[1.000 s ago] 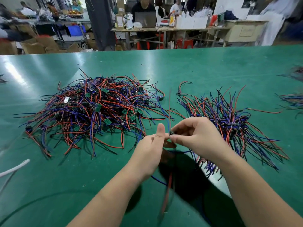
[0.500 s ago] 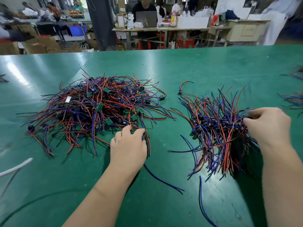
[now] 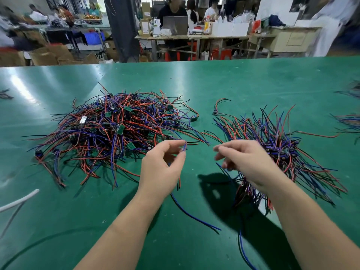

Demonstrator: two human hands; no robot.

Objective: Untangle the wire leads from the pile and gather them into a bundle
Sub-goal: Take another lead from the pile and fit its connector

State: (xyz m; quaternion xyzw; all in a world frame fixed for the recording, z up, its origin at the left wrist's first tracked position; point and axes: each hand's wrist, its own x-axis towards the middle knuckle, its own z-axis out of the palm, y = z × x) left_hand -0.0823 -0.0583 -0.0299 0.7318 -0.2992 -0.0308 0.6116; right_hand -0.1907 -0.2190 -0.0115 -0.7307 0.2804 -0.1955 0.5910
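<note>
Your left hand (image 3: 161, 168) pinches a blue wire lead (image 3: 194, 217) between thumb and fingertips, its tail trailing across the green counter (image 3: 214, 84) toward you, while your right hand (image 3: 247, 162) hangs beside it, fingers loosely curled, grasping nothing. The tangled pile (image 3: 109, 133) lies left of your hands and the gathered bundle (image 3: 282, 145) right, partly behind your right wrist. A white label (image 3: 83, 119) in the pile is too small to read.

A green table (image 3: 224, 82) carries a tangled wire pile (image 3: 115, 131) and a bundle (image 3: 276, 145).
</note>
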